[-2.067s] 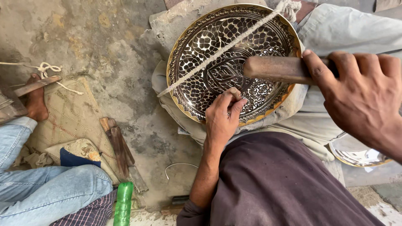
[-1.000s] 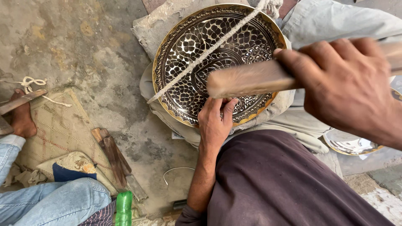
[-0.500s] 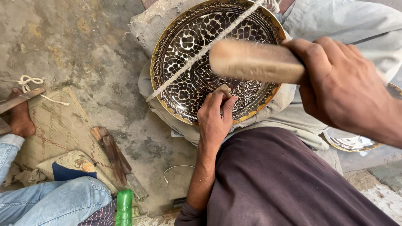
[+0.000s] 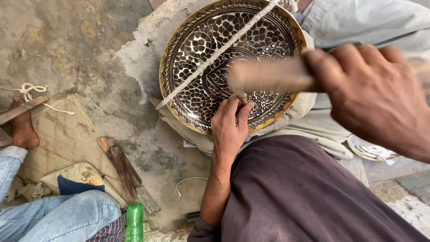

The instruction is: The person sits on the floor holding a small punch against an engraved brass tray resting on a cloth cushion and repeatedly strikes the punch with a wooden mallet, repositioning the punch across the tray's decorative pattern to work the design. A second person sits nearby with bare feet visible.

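A round brass plate (image 4: 188,45) with black engraved floral patterns rests tilted on a cloth-covered support. A pale cord (image 4: 210,56) stretches diagonally across it. My left hand (image 4: 228,127) is shut on a small metal chisel (image 4: 242,96), whose tip touches the plate's lower part. My right hand (image 4: 371,94) grips a wooden mallet (image 4: 268,75), blurred by motion, just above the chisel's head. My dark-clad knee (image 4: 304,192) fills the foreground.
Another person's jeans-clad leg (image 4: 53,215) and bare foot (image 4: 22,130) sit at the left on a woven mat (image 4: 62,139). Wooden tools (image 4: 123,168) and a green bottle (image 4: 134,222) lie on the concrete floor. A second metal plate (image 4: 371,152) shows at the right.
My right hand has swung the mallet up and back down toward the chisel. The left hand and chisel stay at the same spot on the plate.
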